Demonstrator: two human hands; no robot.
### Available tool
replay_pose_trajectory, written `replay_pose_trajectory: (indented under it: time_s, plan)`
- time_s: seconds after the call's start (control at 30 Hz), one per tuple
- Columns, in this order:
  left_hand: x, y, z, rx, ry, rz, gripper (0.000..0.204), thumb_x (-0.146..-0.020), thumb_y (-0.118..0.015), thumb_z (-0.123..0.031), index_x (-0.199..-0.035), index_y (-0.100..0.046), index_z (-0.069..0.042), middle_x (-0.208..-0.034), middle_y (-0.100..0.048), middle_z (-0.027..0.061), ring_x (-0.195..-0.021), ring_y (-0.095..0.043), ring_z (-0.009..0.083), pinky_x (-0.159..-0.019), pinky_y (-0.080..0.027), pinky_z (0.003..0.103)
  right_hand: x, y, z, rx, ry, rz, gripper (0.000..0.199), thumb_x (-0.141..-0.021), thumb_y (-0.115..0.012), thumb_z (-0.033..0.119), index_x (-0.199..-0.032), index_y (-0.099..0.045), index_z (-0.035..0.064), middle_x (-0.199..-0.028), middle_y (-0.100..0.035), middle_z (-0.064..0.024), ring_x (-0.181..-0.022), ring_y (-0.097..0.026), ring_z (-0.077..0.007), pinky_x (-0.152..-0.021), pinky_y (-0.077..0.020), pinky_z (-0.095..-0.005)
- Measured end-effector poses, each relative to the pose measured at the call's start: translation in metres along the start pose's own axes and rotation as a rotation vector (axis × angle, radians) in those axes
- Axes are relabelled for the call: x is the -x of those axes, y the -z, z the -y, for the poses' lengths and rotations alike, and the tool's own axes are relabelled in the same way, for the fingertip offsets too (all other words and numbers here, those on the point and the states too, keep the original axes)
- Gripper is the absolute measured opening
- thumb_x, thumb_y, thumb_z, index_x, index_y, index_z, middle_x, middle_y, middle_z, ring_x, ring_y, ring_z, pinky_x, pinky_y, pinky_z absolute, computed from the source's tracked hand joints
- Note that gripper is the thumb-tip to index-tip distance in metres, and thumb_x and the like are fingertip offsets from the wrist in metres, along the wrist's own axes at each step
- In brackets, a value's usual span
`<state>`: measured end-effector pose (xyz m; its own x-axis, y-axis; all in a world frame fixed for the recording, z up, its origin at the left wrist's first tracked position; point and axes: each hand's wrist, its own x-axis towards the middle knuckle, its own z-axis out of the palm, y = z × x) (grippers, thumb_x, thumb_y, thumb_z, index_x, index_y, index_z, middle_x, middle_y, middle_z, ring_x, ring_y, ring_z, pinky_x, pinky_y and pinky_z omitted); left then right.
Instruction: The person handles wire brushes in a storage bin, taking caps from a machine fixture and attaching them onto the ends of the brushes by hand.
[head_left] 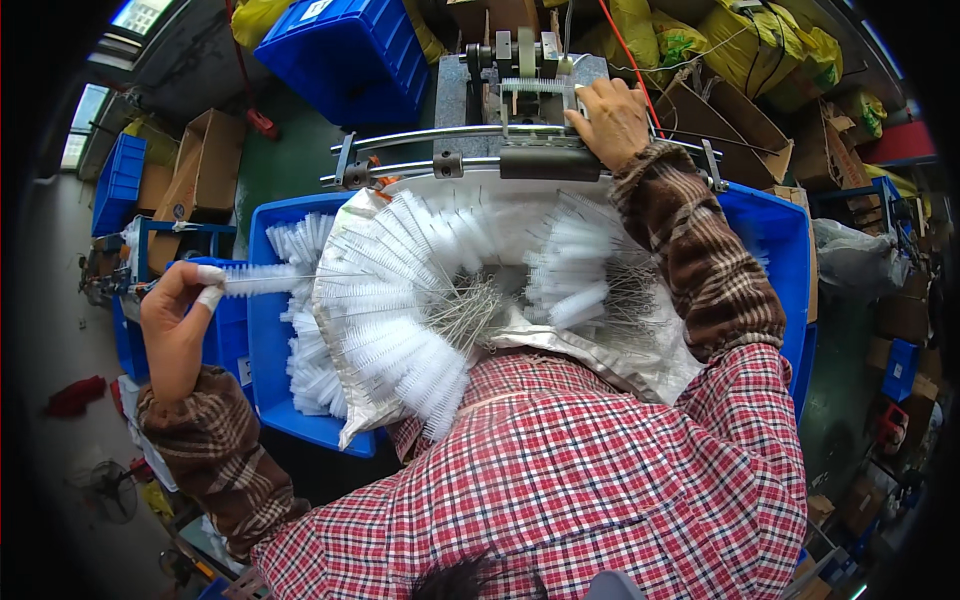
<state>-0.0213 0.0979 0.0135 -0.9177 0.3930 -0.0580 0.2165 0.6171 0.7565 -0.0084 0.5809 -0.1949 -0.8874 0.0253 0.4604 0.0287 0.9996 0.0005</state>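
Observation:
My left hand, with white tape on thumb and finger, pinches the end of a white bristle brush held out sideways at the left rim of a blue bin. My right hand lies on the metal machine, fingers apart over its right side. Beside those fingertips, another white brush sits across the machine. In front of me, a pale cloth sheet carries a fanned pile of brushes with twisted wire stems and a second bunch to its right.
Metal rails with a dark roller run across behind the sheet. The blue bin below holds more brushes at left. A blue crate stands far left, near cardboard boxes. Yellow sacks are piled far right.

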Motion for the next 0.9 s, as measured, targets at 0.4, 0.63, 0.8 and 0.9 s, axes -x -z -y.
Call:
replay_pose_trajectory:
  time_s: [0.4, 0.63, 0.8, 0.9]
  plan:
    - [-0.051, -0.074, -0.032, 0.307, -0.051, 0.214, 0.011, -0.083, -0.061, 0.005, -0.09, -0.056, -0.002, -0.089, -0.061, 0.0026, -0.085, -0.059, 0.0088, -0.081, -0.047, 0.023, 0.021, 0.041, -0.087, -0.239, -0.014, 0.133, 0.017, -0.083, -0.063, 0.013, -0.099, -0.068, 0.0095, -0.09, -0.066, -0.0087, -0.087, -0.063, -0.0258, -0.078, -0.05, -0.0363]
    - [-0.085, -0.164, -0.066, 0.421, -0.169, 0.344, 0.011, -0.082, -0.064, 0.004, -0.092, -0.059, 0.0, -0.091, -0.064, 0.0036, -0.086, -0.06, 0.0089, -0.079, -0.048, 0.023, 0.02, 0.12, 0.015, -1.189, 0.108, 0.364, 0.03, -0.083, -0.071, 0.021, -0.108, -0.068, 0.0035, -0.092, -0.07, -0.0112, -0.076, -0.065, -0.0157, -0.068, -0.0522, -0.0268]
    - [-0.073, -0.171, -0.077, 0.403, -0.174, 0.32, 0.029, -0.082, -0.064, 0.003, -0.111, -0.058, 0.003, -0.099, -0.064, 0.0067, -0.094, -0.06, 0.012, -0.087, -0.048, 0.026, 0.007, 0.094, 0.063, -0.937, 0.314, 0.05, 0.018, -0.082, -0.066, 0.008, -0.1, -0.066, 0.0053, -0.085, -0.063, -0.0111, -0.081, -0.062, -0.0268, -0.072, -0.0498, -0.0361]
    - [-0.055, -0.142, -0.055, 0.047, -0.225, 0.308, 0.03, -0.08, -0.065, 0.0, -0.11, -0.061, 0.001, -0.102, -0.063, 0.0069, -0.093, -0.059, 0.0137, -0.086, -0.046, 0.027, -0.007, 0.039, 0.013, -0.338, 0.115, -0.02, 0.014, -0.084, -0.061, 0.009, -0.097, -0.067, 0.0051, -0.082, -0.063, -0.0082, -0.08, -0.06, -0.0271, -0.072, -0.0483, -0.0361]
